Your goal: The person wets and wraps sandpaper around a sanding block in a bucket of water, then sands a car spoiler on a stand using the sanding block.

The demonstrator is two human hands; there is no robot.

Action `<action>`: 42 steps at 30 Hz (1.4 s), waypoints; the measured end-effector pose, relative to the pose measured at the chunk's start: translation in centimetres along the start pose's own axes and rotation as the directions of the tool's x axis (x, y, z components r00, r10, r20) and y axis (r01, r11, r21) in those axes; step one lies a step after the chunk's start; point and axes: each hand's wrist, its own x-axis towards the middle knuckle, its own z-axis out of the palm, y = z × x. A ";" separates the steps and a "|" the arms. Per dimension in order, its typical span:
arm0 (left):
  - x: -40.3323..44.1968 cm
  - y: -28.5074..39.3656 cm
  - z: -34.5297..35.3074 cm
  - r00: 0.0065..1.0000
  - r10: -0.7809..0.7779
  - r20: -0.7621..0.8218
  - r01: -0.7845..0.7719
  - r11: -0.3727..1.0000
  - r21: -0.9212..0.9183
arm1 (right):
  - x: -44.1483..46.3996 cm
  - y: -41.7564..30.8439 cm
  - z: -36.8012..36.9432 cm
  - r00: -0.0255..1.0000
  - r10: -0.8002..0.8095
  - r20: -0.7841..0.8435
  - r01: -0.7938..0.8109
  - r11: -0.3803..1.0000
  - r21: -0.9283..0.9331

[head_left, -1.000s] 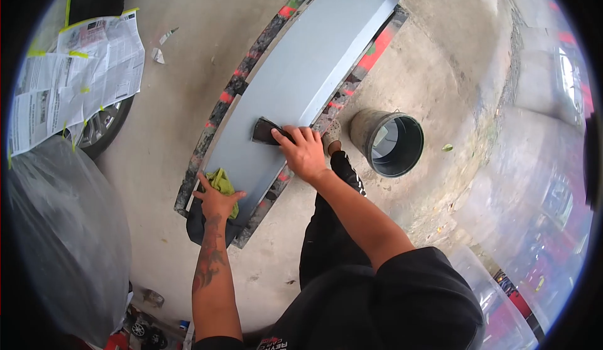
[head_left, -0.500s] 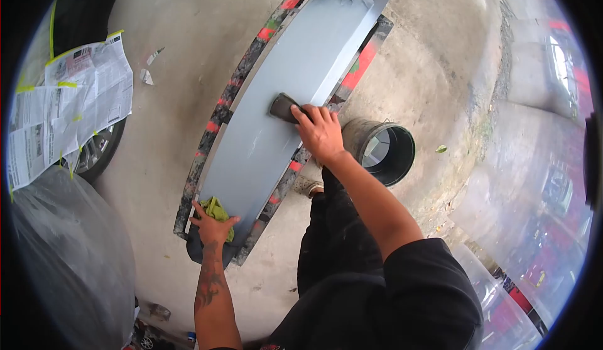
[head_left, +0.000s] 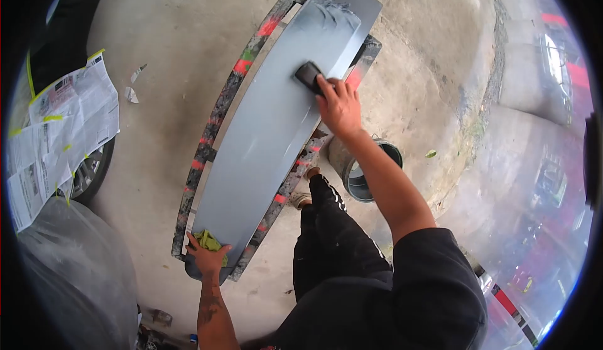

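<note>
On the panel (head_left: 260, 142), right grip (head_left: 341, 108) clasps a block (head_left: 307, 76).

Car workshop: wheel (head_left: 89, 171), panel (head_left: 267, 120) on paint-blotched stand (head_left: 220, 110)

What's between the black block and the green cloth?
In the head view, only bare grey panel lies between the black block and the green cloth.

panel (head_left: 257, 139): pale grey, darker at both ends
frame (head_left: 221, 112): mottled black and grey, red patches
block (head_left: 308, 76): black
cloth (head_left: 207, 240): yellow-green
bucket (head_left: 341, 161): dull grey, possibly greenish inside
</note>
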 end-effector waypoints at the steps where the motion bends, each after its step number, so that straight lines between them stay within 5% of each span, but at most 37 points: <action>1: -0.2 0.3 -0.2 1.000 -0.009 0.000 0.009 1.000 -0.002 | 2.4 2.6 0.8 0.996 -0.012 -0.089 0.008 0.999 -0.045; 5: -0.3 0.3 0.4 0.999 -0.004 -0.048 0.005 0.999 0.033 | 13.1 8.5 1.2 0.951 0.300 -0.073 -0.309 0.934 -0.180; 8: -0.1 0.2 0.1 0.999 0.020 -0.025 -0.021 0.999 -0.037 | 11.1 6.8 1.4 0.949 0.289 -0.129 -0.304 0.945 -0.123; 14: -0.1 0.3 0.0 1.000 0.010 -0.026 -0.010 1.000 -0.002 | 6.2 5.0 -0.3 0.999 -0.024 -0.021 0.022 0.997 -0.071; 20: -0.1 0.3 0.1 1.000 0.000 -0.014 0.000 1.000 0.019 | 16.4 10.2 1.3 0.948 0.304 -0.100 -0.319 0.912 -0.258; 25: 0.1 -0.4 0.6 1.000 -0.003 -0.030 0.004 1.000 0.027 | 4.1 0.2 0.5 1.000 -0.020 -0.024 0.018 0.998 -0.067; 28: 0.2 -0.9 0.7 0.999 0.011 -0.034 -0.010 1.000 0.024 | 4.4 1.1 0.0 0.973 -0.222 0.066 0.222 0.975 0.006; 32: 0.2 0.0 0.3 1.000 -0.018 -0.014 0.018 0.999 -0.033 | 15.6 8.1 1.5 0.997 -0.019 -0.079 0.002 0.977 -0.215; 36: 0.5 -0.2 0.5 0.999 0.007 -0.042 -0.008 1.000 -0.027 | 14.2 4.1 1.8 0.988 0.126 -0.091 -0.140 0.976 -0.166; 41: 0.4 -0.3 0.5 0.999 -0.026 -0.028 0.025 0.999 -0.042 | 0.2 -5.6 1.0 0.909 -0.407 0.091 0.396 0.911 0.118; 42: 0.2 -0.3 0.4 0.999 -0.023 -0.032 0.022 0.999 -0.037 | 0.9 -5.1 1.0 0.914 -0.396 0.092 0.387 0.917 0.098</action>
